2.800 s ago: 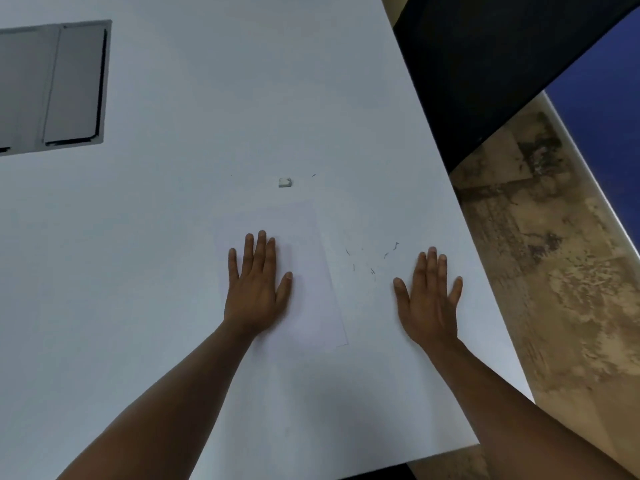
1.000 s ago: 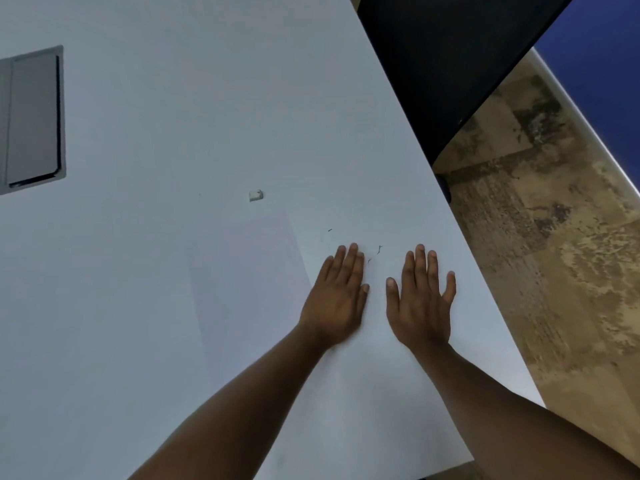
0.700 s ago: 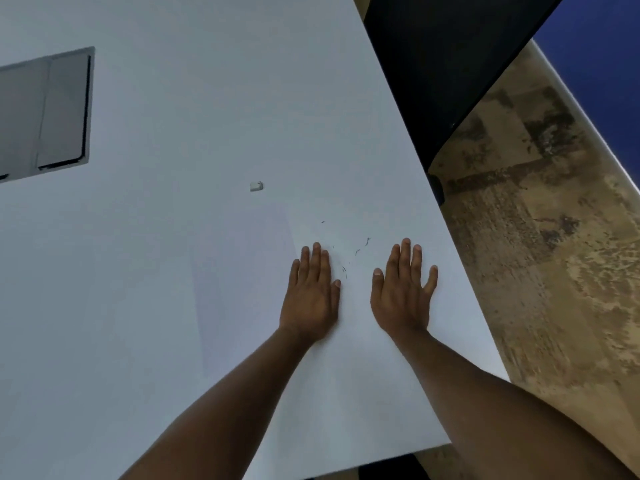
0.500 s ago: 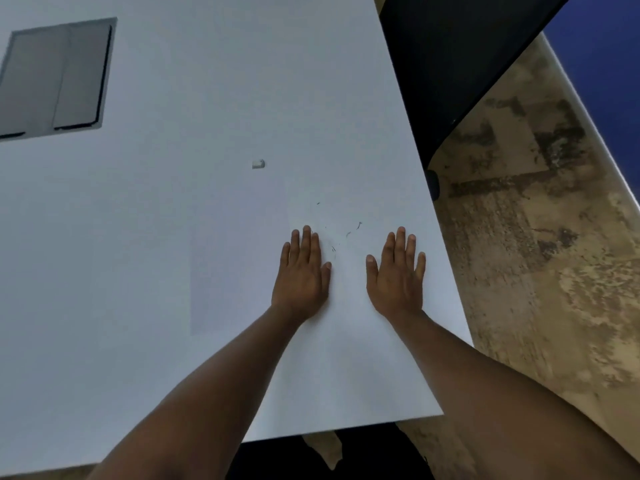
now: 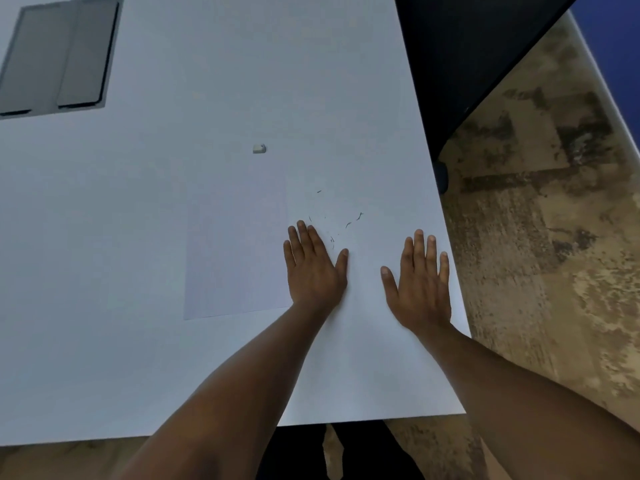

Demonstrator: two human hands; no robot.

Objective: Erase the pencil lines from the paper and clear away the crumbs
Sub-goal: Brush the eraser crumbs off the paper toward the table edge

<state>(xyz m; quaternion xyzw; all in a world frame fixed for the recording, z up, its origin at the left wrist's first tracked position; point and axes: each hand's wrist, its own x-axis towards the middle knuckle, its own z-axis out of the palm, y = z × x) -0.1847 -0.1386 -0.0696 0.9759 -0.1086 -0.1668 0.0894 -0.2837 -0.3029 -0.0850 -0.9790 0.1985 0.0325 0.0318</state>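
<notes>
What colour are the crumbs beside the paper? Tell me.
Dark grey to black, thin curled crumbs on the white table; head view.

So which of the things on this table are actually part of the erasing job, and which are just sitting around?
Part of the job:
- paper, flat on the table
- eraser, just beyond the paper
- dark crumbs, right of the paper
- left hand and right hand, both flat on the white table

Just there:
- grey hatch set in the tabletop
- patterned floor
</notes>
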